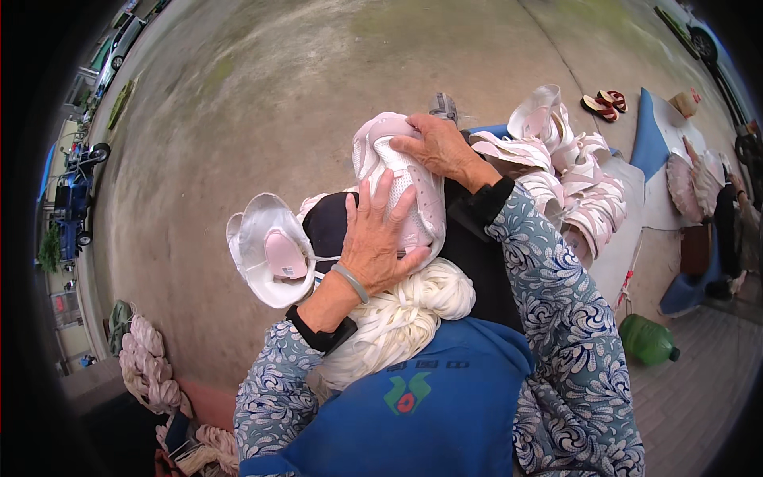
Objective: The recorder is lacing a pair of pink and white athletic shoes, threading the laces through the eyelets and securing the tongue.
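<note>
Well, a white shoe (256, 238) at left has blurry print (288, 271) inside. The left hand (373, 238) lies spread on a pink shoe (429, 211) over the lap (478, 274). Dark letters (427, 366) cross the blue apron (453, 429). The right hand (445, 149) grips the pink shoe's far end.

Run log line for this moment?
left hand: spread on pink shoe upper | right hand: on its far end | lap: white cord bundle | right side: piled uppers
</note>
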A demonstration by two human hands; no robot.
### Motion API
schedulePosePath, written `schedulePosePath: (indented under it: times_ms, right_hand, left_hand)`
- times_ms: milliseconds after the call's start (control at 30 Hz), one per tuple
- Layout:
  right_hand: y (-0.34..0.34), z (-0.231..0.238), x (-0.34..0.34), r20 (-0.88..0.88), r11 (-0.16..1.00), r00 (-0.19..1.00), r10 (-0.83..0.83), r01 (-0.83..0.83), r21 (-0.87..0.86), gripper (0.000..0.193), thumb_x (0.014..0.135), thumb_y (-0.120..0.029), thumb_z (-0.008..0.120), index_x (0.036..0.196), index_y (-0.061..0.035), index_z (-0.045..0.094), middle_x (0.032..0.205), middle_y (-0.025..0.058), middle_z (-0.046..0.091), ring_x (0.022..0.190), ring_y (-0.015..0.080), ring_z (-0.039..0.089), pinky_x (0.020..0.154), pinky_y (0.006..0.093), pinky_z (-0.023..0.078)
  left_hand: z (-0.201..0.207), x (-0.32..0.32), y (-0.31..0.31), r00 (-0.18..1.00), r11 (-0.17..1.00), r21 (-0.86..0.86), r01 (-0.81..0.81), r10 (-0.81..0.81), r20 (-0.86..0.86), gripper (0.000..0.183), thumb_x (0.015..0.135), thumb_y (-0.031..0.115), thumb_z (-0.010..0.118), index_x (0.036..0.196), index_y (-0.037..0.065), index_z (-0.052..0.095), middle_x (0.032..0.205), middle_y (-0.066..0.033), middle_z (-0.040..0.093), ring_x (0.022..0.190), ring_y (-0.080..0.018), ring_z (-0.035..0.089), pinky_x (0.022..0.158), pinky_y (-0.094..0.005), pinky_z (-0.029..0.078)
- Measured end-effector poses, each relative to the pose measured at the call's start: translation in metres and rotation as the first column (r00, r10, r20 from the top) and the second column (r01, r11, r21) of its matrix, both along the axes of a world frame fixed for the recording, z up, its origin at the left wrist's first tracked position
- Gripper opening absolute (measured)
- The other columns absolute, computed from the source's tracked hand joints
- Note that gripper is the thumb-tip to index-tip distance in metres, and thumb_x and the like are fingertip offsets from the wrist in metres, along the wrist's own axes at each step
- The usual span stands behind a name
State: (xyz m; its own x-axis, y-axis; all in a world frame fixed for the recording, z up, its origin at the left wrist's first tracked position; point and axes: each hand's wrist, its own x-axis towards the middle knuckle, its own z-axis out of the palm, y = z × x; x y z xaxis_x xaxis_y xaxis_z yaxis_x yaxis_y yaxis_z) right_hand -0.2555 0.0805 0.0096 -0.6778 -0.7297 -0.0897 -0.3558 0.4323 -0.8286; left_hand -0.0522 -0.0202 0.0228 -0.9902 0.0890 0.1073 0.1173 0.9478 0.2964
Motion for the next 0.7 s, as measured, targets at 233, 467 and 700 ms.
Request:
schedulePosePath:
  times_ms: [233,467,700]
  right_hand:
    - [0.070,0.038,0.067,-0.048,0.992,0.994,0.102,-0.105,-0.071,0.065,0.077,-0.034,0.074,0.124,0.0050,0.051,0.109,0.0231,0.054,0.097,0.0348,0.055,0.085,0.0401,0.047]
    - [0.074,0.013,0.102,-0.271,0.996,0.962,0.015,-0.038,-0.078,0.053,0.075,-0.016,0.070,0.120,0.0035,0.050,0.091,0.0167,0.050,0.079,0.0305,0.054,0.071,0.0380,0.048]
    - [0.070,0.008,0.091,-0.298,0.990,0.950,0.099,-0.123,-0.063,0.035,0.077,-0.010,0.067,0.107,0.0015,0.052,0.082,0.0147,0.049,0.073,0.0304,0.053,0.066,0.0382,0.046]
  left_hand:
    - [0.010,-0.002,-0.007,0.988,0.986,0.056,0.155,-0.154,-0.012,0.106,0.060,0.045,0.081,0.142,0.002,0.032,0.148,-0.0176,0.029,0.141,-0.0402,0.023,0.110,-0.0585,0.025]
    - [0.015,-0.008,-0.005,0.988,0.988,0.052,0.142,-0.145,0.061,0.111,0.054,0.045,0.083,0.142,0.001,0.034,0.148,-0.0165,0.032,0.140,-0.0372,0.026,0.108,-0.0553,0.028]
    - [0.001,-0.010,0.007,0.995,0.997,0.002,0.081,-0.081,0.055,0.109,0.060,0.050,0.078,0.146,0.003,0.029,0.152,-0.0165,0.026,0.142,-0.0386,0.020,0.107,-0.0652,0.022]
